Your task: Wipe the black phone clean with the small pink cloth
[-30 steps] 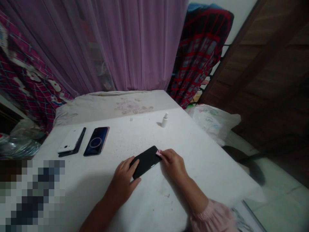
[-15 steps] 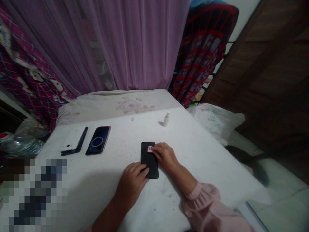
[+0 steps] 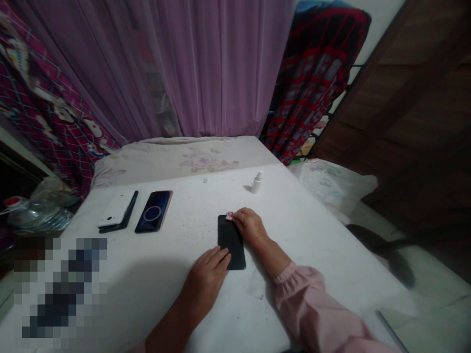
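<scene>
**Q:** What is the surface, and what room is it in?

**A:** It is a white table, speckled with small marks, in a dim room. A black phone lies flat on it, screen dark. Beyond the black phone is pale flowered bedding, then a purple curtain. Beyond it to the right hang a red-and-black cloth and dark wood panelling.

**Q:** Where are the hands?

**A:** The left hand lies flat with its grip released, fingertips on the black phone's near end. The right hand, in a pink sleeve, rests at the phone's far end. Its grip is pinched on a small pink scrap.

**Q:** What else is around, and does anything block the view?

**A:** Left of the black phone, well apart, lies a dark phone with a ring glowing on its screen. Just beyond that is a white phone stacked on a dark one. Beyond the black phone, slightly right, a small white bottle stands upright. Farther right, off the table, sits a white plastic bag. The hands cover both ends of the black phone. A pixelated patch hides the area to its near left.
</scene>
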The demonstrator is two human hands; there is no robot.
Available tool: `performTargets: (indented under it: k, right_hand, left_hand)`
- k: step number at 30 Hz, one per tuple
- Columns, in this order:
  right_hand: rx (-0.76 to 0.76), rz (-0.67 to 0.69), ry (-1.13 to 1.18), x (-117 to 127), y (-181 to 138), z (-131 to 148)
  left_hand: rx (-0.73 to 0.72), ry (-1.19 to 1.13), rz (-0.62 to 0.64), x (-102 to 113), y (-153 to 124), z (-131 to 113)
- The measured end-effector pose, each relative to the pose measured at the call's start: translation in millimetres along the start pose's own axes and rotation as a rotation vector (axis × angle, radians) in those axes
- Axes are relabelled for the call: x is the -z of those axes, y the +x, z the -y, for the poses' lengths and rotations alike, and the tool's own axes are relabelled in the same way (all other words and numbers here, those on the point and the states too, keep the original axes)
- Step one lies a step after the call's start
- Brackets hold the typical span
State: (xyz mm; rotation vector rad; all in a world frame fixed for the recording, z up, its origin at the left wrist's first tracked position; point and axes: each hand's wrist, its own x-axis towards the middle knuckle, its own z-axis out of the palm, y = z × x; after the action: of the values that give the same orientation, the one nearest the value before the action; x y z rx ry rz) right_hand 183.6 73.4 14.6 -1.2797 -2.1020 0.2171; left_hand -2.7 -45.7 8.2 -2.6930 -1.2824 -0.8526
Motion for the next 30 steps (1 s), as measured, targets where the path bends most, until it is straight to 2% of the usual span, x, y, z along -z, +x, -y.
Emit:
performTargets:
  k: [3, 8, 10, 12, 15, 18, 20, 23, 27, 30]
  right_hand:
    - [0.014, -0.010, 0.020, 1.3, -10.2, 7.2]
    - [0.080, 0.079, 0.125, 20.4, -63.5, 32.0]
    - [0.074, 0.099, 0.132, 24.7, -72.7, 35.6]
    - [0.075, 0.110, 0.118, 22.9, -67.2, 32.9]
    - [0.071, 0.098, 0.071, 10.4, -37.6, 22.2]
    - [0.017, 0.080, 0.006, -4.5, -4.4, 15.1]
    - [0.003, 0.069, -0.032, -10.1, 6.2, 16.6]
    - [0.059, 0.077, -0.027, -7.8, -3.4, 27.1]
    - [0.190, 0.158, 0.047, 8.6, -38.8, 43.1]
    - [0.243, 0.206, 0.065, 16.1, -48.1, 44.9]
  left_hand:
    - [0.008, 0.004, -0.029, 1.2, 2.3, -1.9]
    - [0.014, -0.004, -0.055, -1.4, -0.2, -2.8]
    - [-0.017, 0.000, -0.080, -2.8, -2.6, -3.0]
    - [-0.048, 0.020, -0.108, -3.6, -4.4, -3.4]
    - [-0.070, 0.057, -0.126, -2.8, -5.5, -4.1]
    - [-0.068, 0.066, -0.091, -0.2, -5.9, -4.6]
    - [-0.062, 0.055, -0.078, 1.5, -5.7, -4.6]
    - [-0.046, 0.032, -0.078, 3.3, -4.0, -4.9]
    - [-0.020, 0.026, -0.055, 4.6, -0.8, -6.8]
    - [-0.018, 0.034, -0.062, 5.1, 0.3, -8.6]
